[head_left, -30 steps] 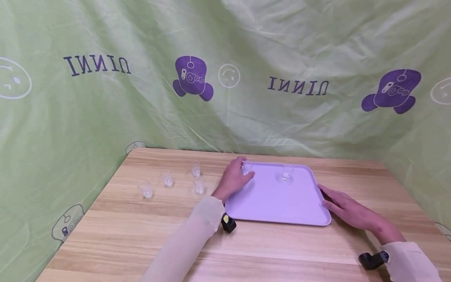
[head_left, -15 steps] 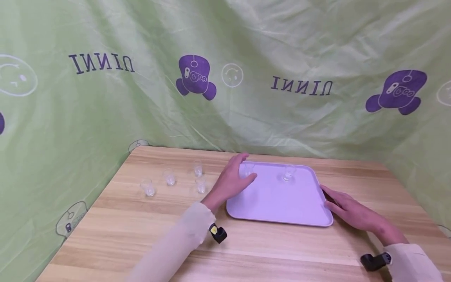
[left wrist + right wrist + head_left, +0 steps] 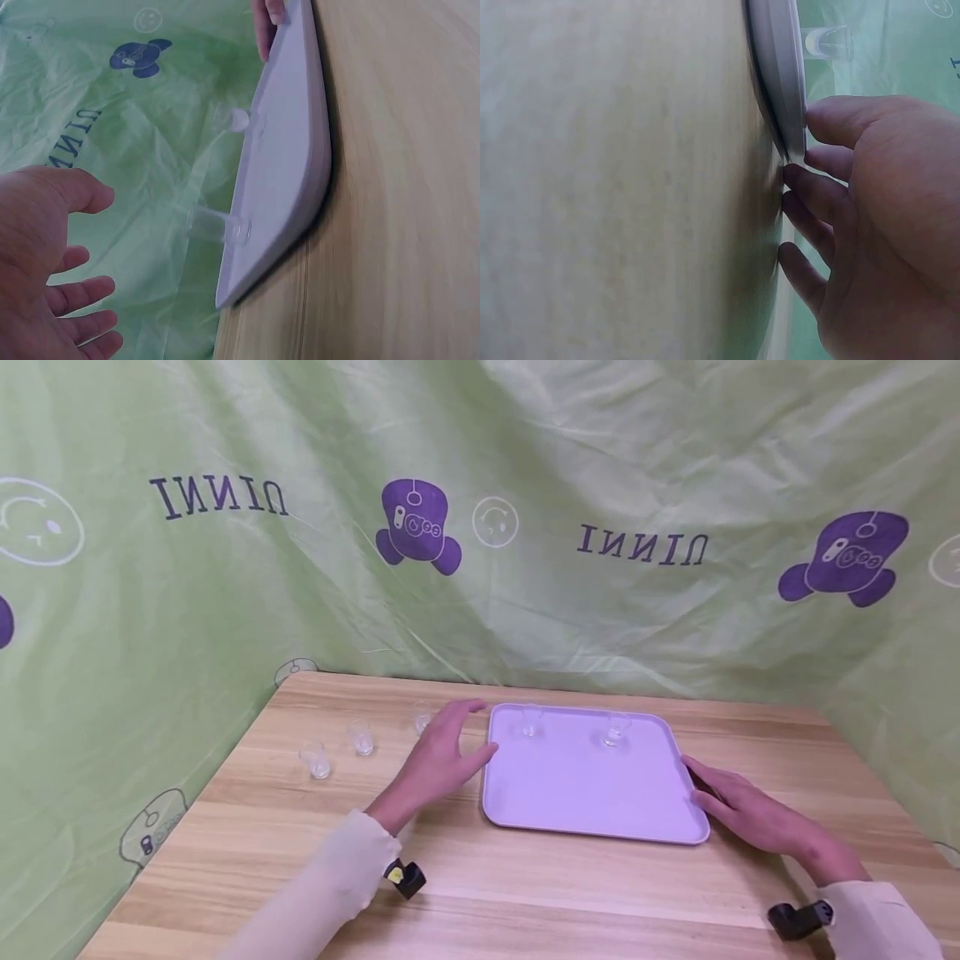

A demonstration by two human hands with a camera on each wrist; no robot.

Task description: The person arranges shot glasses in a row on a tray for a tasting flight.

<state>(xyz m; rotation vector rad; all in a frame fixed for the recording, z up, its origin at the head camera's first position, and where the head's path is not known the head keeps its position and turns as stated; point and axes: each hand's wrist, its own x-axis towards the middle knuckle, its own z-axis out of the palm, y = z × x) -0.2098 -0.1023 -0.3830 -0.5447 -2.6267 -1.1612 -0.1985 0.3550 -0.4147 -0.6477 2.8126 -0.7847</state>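
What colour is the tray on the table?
The tray is pale lilac, a light purple. The head view shows it best.

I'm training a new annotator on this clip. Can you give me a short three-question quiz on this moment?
1. How many cups stand on the tray?
2. True or false: the left hand grips a cup.
3. The right hand rests against the tray's: A) far edge B) right edge C) left edge

Key:
1. Two: one cup far left, another far right.
2. False; its fingers are spread, holding nothing.
3. B
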